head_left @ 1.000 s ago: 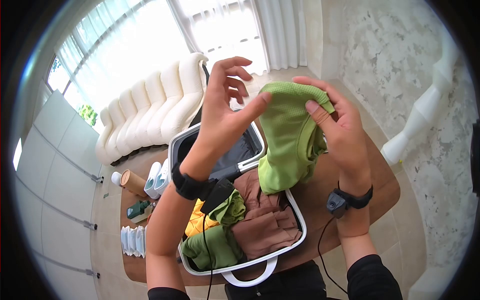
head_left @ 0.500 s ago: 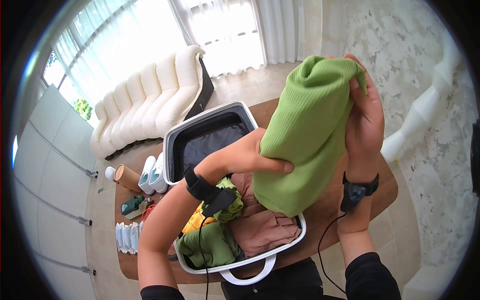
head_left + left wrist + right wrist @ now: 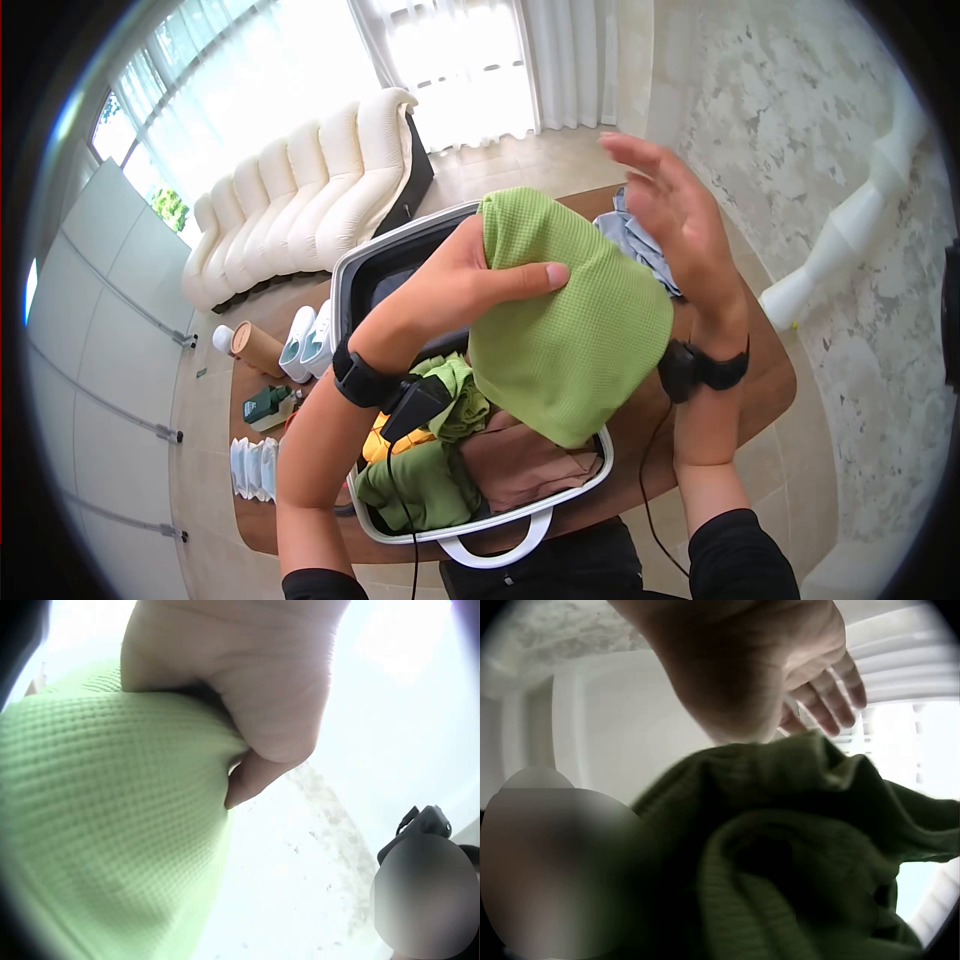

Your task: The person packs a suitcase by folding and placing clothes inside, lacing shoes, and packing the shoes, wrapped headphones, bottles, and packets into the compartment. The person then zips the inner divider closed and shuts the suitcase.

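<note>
My left hand (image 3: 470,275) grips a light green waffle-knit garment (image 3: 570,350) above the suitcase (image 3: 609,455), its thumb laid across the near side. In the left wrist view the fabric (image 3: 112,817) hangs from that grip. To the right of the garment, my right hand (image 3: 690,235) is raised with fingers loosely extended, holding nothing. The right wrist view shows that hand (image 3: 757,675) just beyond the garment's dark folds (image 3: 772,765). Inside the suitcase lie brown clothing (image 3: 525,460), a dark green folded garment (image 3: 425,490), a crumpled light green one (image 3: 462,405) and something yellow (image 3: 380,445).
A wooden table (image 3: 750,370) carries the suitcase. White shoes (image 3: 297,345), a brown cylinder (image 3: 257,348), a green bottle (image 3: 265,405) and several white packets (image 3: 255,468) stand to the left. Grey-blue cloth (image 3: 635,240) lies behind my right hand. Past the table is a cream sofa (image 3: 300,205).
My left hand moved from beside the garment to gripping it. The right hand let go of it. The garment was lifted and turned, then lowered slightly to the left, showing a broad flat side.
</note>
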Tool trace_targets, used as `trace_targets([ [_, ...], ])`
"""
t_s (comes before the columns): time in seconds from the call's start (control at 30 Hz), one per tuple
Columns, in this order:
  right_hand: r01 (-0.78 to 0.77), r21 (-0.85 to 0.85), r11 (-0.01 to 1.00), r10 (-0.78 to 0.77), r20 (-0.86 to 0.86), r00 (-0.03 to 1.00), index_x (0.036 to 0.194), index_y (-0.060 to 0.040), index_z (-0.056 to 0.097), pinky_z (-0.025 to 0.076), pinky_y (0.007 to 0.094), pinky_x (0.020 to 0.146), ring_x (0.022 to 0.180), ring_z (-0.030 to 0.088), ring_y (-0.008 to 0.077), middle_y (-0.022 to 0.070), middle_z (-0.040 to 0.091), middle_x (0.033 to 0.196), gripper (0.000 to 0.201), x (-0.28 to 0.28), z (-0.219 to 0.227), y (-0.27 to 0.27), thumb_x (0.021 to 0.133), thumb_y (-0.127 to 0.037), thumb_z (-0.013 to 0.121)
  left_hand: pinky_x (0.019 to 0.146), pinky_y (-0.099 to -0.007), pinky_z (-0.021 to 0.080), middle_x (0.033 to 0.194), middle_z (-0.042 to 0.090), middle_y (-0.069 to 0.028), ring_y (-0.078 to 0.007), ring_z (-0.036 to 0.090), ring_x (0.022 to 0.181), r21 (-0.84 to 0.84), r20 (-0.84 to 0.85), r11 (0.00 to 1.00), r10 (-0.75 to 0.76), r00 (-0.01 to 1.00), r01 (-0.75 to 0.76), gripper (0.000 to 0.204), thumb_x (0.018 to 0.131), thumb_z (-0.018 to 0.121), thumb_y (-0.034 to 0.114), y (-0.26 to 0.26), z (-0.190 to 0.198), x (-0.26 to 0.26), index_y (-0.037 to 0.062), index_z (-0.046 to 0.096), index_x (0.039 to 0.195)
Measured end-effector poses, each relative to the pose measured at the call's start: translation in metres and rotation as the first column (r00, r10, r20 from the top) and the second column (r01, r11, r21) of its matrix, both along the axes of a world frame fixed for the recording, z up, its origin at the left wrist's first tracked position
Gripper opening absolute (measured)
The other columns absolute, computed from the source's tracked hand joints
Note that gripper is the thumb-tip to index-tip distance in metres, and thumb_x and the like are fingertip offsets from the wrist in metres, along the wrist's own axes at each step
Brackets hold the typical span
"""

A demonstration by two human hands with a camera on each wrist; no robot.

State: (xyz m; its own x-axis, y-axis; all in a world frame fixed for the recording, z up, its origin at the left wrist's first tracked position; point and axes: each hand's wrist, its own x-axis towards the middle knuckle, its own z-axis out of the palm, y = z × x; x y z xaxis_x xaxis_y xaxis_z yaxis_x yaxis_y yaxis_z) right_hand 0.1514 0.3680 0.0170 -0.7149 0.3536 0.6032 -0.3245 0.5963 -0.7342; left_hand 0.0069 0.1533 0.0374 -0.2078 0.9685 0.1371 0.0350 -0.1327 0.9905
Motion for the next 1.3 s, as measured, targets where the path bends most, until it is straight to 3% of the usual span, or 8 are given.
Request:
trace_targets([
  [0.13, -0.441, 0.293, 0.848, 0.421, 0.133, 0.897, 0.157, -0.0012, 0.042, 0.034, 0.0394, 0.12, 0.145, 0.044, 0.0263, 0.0158, 0.047, 0.155, 0.108, 0.005, 0.004, -0.017, 0.074, -0.048, 0.093, 0.092, -0.0296, 0.056, 0.117, 0.073, -0.0063, -0.0129, 0.069, 0.105, -0.056, -0.169, 0.998, -0.003, 0.986, -0.006, 0.044, 0.094, 0.078, 0.015, -0.001, 0.01, 0.002, -0.001, 0.063, 0.132],
  [0.27, -0.576, -0.042, 0.816, 0.569, 0.235, 0.788, 0.16, -0.0005, 0.034, 0.037, 0.0376, 0.118, 0.141, 0.048, 0.0257, 0.0142, 0.049, 0.153, 0.119, 0.001, -0.003, -0.029, 0.066, -0.033, 0.099, 0.083, -0.029, 0.057, 0.102, 0.076, -0.0054, -0.0113, 0.07, 0.092, -0.143, -0.238, 0.987, 0.04, 0.97, -0.075, 0.036, 0.092, 0.077, 0.018, 0.0, 0.016, 0.002, -0.0039, 0.069, 0.119],
  [0.67, -0.387, 0.075, 0.919, 0.369, 0.185, 0.911, 0.142, -0.0046, 0.058, 0.055, 0.033, 0.093, 0.104, 0.071, 0.0207, 0.0133, 0.074, 0.115, 0.062, -0.004, -0.006, -0.037, 0.082, 0.005, 0.072, 0.077, -0.0274, 0.055, 0.092, 0.073, -0.0066, -0.0137, 0.07, 0.085, -0.142, -0.314, 0.963, 0.177, 0.933, -0.231, 0.049, 0.089, 0.079, 0.032, -0.016, 0.023, -0.005, -0.0073, 0.07, 0.117],
  [0.83, -0.274, -0.039, 0.961, 0.276, 0.212, 0.937, 0.139, -0.0008, 0.06, 0.054, 0.03, 0.091, 0.104, 0.066, 0.0129, 0.0067, 0.073, 0.113, 0.054, 0.002, -0.009, -0.02, 0.086, 0.008, 0.068, 0.106, -0.0405, 0.052, 0.139, 0.06, -0.0278, -0.032, 0.061, 0.129, 0.167, -0.568, 0.877, 0.459, 0.683, -0.45, 0.091, 0.084, 0.086, 0.049, -0.023, 0.007, -0.014, -0.0037, 0.048, 0.148],
  [0.93, -0.376, -0.157, 0.913, 0.4, 0.174, 0.9, 0.136, 0.0013, 0.06, 0.052, 0.0287, 0.093, 0.106, 0.065, 0.0127, 0.0049, 0.071, 0.115, 0.051, 0.002, -0.009, -0.022, 0.086, 0.006, 0.071, 0.115, -0.0445, 0.044, 0.149, 0.051, -0.0293, -0.0361, 0.052, 0.139, 0.098, -0.645, 0.934, 0.322, 0.693, -0.343, 0.107, 0.079, 0.09, 0.052, -0.033, -0.004, -0.005, 0.0016, 0.037, 0.157],
  [1.07, -0.538, -0.405, 0.739, 0.646, 0.201, 0.736, 0.134, 0.0012, 0.061, 0.049, 0.0281, 0.098, 0.11, 0.062, 0.0116, 0.0037, 0.07, 0.117, 0.049, -0.009, -0.009, -0.043, 0.087, -0.001, 0.076, 0.111, -0.0365, 0.046, 0.137, 0.058, -0.0224, -0.0286, 0.058, 0.131, 0.062, -0.268, 0.989, 0.147, 0.952, -0.136, 0.096, 0.082, 0.087, 0.043, -0.049, -0.02, 0.018, -0.0063, 0.041, 0.149],
  [1.2, -0.594, -0.543, 0.594, 0.804, 0.369, 0.467, 0.131, 0.0005, 0.061, 0.049, 0.0286, 0.099, 0.112, 0.061, 0.0113, 0.0049, 0.07, 0.118, 0.044, -0.038, -0.037, -0.05, 0.091, -0.009, 0.077, 0.107, -0.036, 0.049, 0.139, 0.057, -0.0213, -0.0253, 0.06, 0.127, -0.235, -0.099, 0.922, 0.291, 0.952, -0.306, 0.093, 0.088, 0.083, 0.027, -0.095, -0.042, 0.031, -0.0058, 0.027, 0.154],
  [1.3, -0.602, -0.367, 0.709, 0.679, 0.588, 0.44, 0.134, -0.0005, 0.06, 0.05, 0.0317, 0.1, 0.114, 0.063, 0.0164, 0.0084, 0.07, 0.123, 0.053, -0.039, -0.056, -0.064, 0.088, -0.017, 0.082, 0.103, -0.0386, 0.053, 0.138, 0.057, -0.0272, -0.0282, 0.062, 0.127, -0.307, -0.115, 0.866, 0.379, 0.918, -0.396, 0.108, 0.089, 0.082, 0.021, -0.127, -0.075, 0.047, -0.0006, 0.005, 0.162],
])
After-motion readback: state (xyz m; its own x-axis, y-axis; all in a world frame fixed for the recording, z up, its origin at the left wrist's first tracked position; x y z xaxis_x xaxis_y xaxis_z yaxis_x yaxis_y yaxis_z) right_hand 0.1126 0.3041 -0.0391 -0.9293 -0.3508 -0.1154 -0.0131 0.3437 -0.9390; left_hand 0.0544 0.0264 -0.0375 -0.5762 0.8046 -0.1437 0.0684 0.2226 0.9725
